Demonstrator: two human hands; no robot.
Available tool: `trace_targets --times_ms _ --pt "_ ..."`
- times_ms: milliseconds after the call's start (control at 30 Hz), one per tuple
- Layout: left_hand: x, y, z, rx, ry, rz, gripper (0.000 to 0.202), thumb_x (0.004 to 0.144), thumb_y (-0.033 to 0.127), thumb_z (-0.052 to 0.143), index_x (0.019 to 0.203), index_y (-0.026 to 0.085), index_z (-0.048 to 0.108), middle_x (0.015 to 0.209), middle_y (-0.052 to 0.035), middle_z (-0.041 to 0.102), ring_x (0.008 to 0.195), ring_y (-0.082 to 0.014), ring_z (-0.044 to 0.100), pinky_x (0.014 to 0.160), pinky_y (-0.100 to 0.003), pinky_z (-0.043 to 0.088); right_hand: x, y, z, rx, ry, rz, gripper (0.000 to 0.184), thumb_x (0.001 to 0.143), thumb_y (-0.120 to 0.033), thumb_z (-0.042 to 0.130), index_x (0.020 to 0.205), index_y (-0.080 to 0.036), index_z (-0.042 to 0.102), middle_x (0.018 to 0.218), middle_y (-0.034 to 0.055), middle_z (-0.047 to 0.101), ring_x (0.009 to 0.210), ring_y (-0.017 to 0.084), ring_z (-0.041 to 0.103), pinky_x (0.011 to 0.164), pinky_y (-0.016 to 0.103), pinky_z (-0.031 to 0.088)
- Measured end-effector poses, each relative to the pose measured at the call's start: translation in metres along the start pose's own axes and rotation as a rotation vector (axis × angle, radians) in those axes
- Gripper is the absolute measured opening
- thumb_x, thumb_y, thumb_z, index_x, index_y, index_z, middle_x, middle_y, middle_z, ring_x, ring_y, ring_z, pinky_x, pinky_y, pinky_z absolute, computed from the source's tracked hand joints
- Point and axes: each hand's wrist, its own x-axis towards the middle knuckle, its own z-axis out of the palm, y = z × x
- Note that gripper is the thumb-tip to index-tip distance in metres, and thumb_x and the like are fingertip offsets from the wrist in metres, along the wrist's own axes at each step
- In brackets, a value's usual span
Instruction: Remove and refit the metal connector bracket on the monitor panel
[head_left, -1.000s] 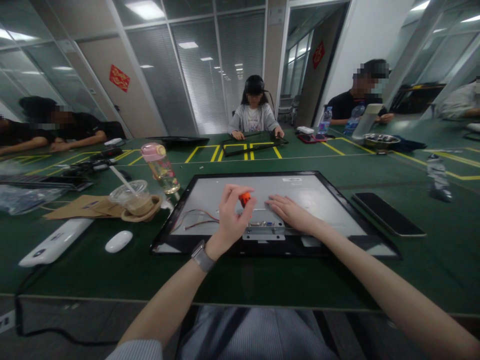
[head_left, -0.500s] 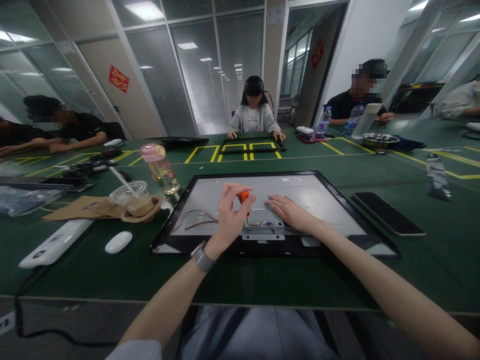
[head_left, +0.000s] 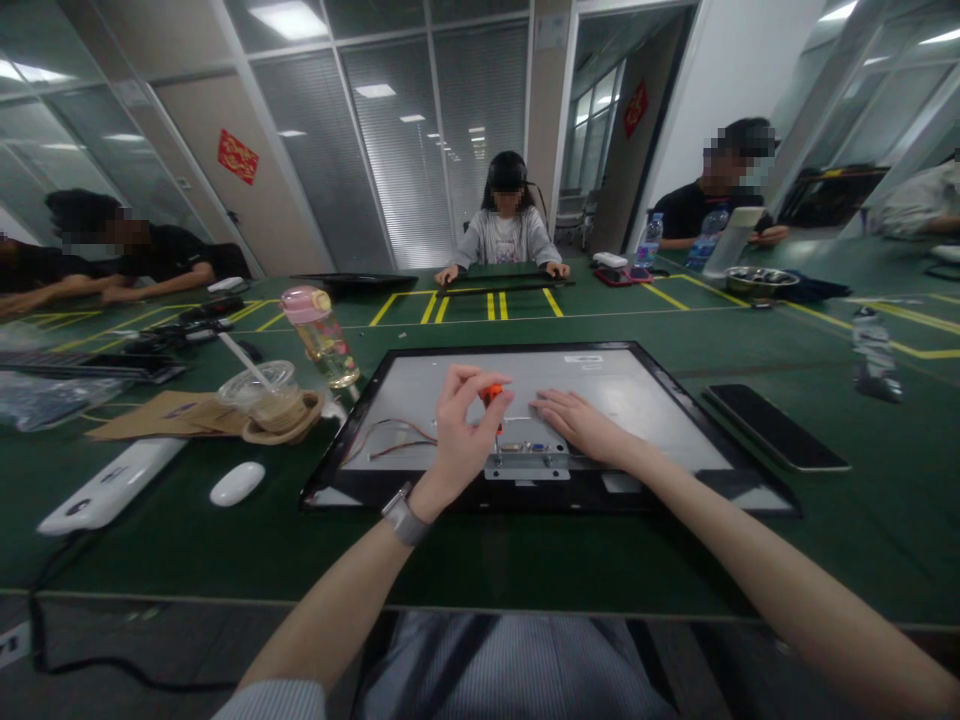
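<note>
A monitor panel [head_left: 645, 400] lies back-up on the green table, black frame around a grey metal back. My left hand [head_left: 461, 435] pinches the orange handle of a small screwdriver [head_left: 491, 398], held upright with its tip on the metal connector bracket [head_left: 529, 460] near the panel's front edge. My right hand [head_left: 577, 425] lies flat on the panel just right of the bracket, fingers stretched out. Thin red and white wires [head_left: 390, 440] run across the panel's left part.
Left of the panel are a white mouse [head_left: 237, 483], a white device [head_left: 112, 485], a plastic cup with a straw [head_left: 266, 395] and a pink-capped bottle [head_left: 322, 340]. A black phone [head_left: 776, 428] lies to the right. Other people sit around the table; one opposite handles a black frame [head_left: 502, 285].
My left fingers have shifted slightly on the screwdriver handle, which now stands lower on the bracket. The person opposite has tipped the black frame flatter. My right hand has stayed put.
</note>
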Motion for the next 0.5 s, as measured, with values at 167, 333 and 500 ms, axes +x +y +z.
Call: trace_targets --times_ms 167,333,500 --pt "-0.0006 0.0013 -0.0011 -0.088 -0.055 -0.091 0.030 0.104 0.026 0.035 0.109 0.020 0.065 0.089 -0.0039 0.060 0.080 -0.0148 0.058 0.074 -0.029 0.048 -0.0008 -0.0009 -0.0017 0.009 -0.016 0.011 0.057 0.105 -0.042 0.020 0.141 -0.015 0.054 0.152 0.0157 0.048 0.144 0.031 0.039 0.118 0.054 0.027" --pt "0.0010 -0.0042 -0.0008 -0.002 0.021 -0.068 0.016 0.094 0.036 0.062 0.096 0.022 0.070 0.087 -0.0018 0.053 0.088 -0.0165 0.055 0.082 -0.030 0.046 -0.0003 0.0022 0.0018 0.009 0.002 -0.001 0.057 0.104 -0.042 0.020 0.140 -0.016 0.056 0.152 0.0152 0.049 0.144 0.031 0.039 0.117 0.055 0.028" --pt "-0.0013 -0.0068 0.0003 -0.097 0.007 -0.182 0.020 0.100 0.033 0.050 0.106 0.022 0.066 0.087 -0.0019 0.054 0.078 -0.0138 0.055 0.073 -0.027 0.046 -0.0001 0.0024 0.0018 0.028 0.010 0.004 0.057 0.104 -0.044 0.020 0.140 -0.017 0.056 0.151 0.0149 0.049 0.144 0.030 0.039 0.117 0.054 0.028"
